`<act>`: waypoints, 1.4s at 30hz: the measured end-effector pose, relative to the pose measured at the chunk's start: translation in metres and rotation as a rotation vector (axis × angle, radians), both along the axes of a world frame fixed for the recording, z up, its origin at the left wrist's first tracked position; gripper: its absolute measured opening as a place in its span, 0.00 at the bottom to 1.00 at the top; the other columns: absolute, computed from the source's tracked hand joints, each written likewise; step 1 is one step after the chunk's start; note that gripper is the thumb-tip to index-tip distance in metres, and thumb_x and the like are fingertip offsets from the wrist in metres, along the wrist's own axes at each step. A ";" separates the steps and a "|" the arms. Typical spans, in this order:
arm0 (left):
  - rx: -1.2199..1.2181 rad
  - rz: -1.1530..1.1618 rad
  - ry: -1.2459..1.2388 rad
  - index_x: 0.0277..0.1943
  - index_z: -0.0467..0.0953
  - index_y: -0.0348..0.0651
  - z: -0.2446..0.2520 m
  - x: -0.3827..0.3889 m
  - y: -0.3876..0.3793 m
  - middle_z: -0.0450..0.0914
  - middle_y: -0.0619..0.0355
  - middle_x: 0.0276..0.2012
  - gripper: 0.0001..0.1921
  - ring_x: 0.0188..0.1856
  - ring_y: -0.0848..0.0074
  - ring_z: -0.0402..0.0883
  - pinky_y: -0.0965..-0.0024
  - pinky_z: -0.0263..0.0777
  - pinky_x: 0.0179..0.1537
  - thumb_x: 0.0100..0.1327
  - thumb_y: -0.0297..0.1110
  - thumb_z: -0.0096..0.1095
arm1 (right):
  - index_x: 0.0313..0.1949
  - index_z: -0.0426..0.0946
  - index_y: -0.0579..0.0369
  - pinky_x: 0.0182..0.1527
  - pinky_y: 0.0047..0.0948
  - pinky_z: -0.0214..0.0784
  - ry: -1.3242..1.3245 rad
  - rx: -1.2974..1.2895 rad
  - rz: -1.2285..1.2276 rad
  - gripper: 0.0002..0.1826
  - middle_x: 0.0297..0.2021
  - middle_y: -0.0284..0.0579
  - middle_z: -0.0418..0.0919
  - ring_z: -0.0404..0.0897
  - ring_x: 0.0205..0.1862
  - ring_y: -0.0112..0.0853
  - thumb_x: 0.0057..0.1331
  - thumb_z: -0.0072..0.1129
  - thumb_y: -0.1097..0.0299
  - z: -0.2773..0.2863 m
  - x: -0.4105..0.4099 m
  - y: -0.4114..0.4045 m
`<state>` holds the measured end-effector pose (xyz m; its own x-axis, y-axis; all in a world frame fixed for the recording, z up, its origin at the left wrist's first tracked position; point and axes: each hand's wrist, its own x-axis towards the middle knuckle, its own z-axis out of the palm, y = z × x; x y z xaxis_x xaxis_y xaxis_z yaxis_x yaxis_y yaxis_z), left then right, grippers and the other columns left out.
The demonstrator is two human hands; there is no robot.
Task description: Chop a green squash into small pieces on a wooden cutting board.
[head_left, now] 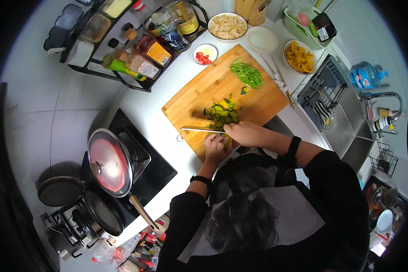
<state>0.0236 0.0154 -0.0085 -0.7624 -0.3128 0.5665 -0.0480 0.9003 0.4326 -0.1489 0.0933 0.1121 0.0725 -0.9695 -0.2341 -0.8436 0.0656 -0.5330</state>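
Observation:
My right hand (pixel 247 133) grips a kitchen knife (pixel 200 129), its blade pointing left across the lower part of a wooden cutting board (pixel 187 102). Below the blade, the curled fingers of my left hand (pixel 217 147) hold a piece of green-skinned, yellow-fleshed squash (pixel 228 141), mostly hidden by the fingers. Just beyond the knife lies a loose heap of cut squash pieces (pixel 222 112) with dark green skin. One stray squash piece (pixel 244 90) sits farther up, near a pile of shredded green vegetable (pixel 247 74).
Around the board's far side stand a bowl of pale cubes (pixel 227 26), a small dish with chopped red pepper (pixel 204 56), and a bowl of yellow pieces (pixel 299 57). Chopsticks (pixel 281 76) lie right of the board. A lidded pan (pixel 110 163) is on the left cooktop; a sink (pixel 346 125) is right.

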 end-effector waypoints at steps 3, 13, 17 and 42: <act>-0.011 -0.001 0.042 0.36 0.72 0.48 0.004 -0.004 -0.001 0.71 0.62 0.40 0.18 0.45 0.64 0.69 0.62 0.64 0.45 0.40 0.32 0.70 | 0.40 0.65 0.64 0.33 0.44 0.72 -0.027 0.076 0.089 0.10 0.31 0.60 0.77 0.79 0.34 0.50 0.60 0.45 0.73 0.002 -0.008 -0.018; -0.005 0.006 0.089 0.37 0.71 0.49 0.007 -0.005 0.002 0.71 0.62 0.39 0.21 0.44 0.65 0.70 0.62 0.65 0.44 0.36 0.31 0.72 | 0.41 0.67 0.61 0.39 0.45 0.71 -0.029 0.142 0.182 0.10 0.32 0.57 0.78 0.79 0.39 0.50 0.62 0.43 0.72 -0.001 -0.021 -0.031; -0.038 0.015 0.047 0.38 0.72 0.50 0.007 -0.004 0.001 0.71 0.63 0.39 0.22 0.44 0.65 0.70 0.62 0.65 0.44 0.37 0.32 0.72 | 0.39 0.67 0.61 0.35 0.44 0.72 -0.016 0.087 0.225 0.08 0.29 0.55 0.78 0.80 0.35 0.50 0.60 0.45 0.72 0.025 -0.032 -0.014; -0.031 -0.019 0.120 0.37 0.71 0.47 0.009 -0.006 0.001 0.70 0.58 0.39 0.23 0.43 0.63 0.70 0.62 0.65 0.44 0.32 0.28 0.72 | 0.45 0.69 0.59 0.41 0.46 0.68 -0.163 0.260 0.158 0.15 0.36 0.57 0.77 0.77 0.41 0.50 0.58 0.53 0.72 -0.003 -0.031 -0.048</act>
<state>0.0179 0.0165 0.0007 -0.6944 -0.2802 0.6629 0.0193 0.9135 0.4064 -0.1794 0.0458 0.1090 0.2739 -0.8529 -0.4446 -0.7595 0.0918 -0.6440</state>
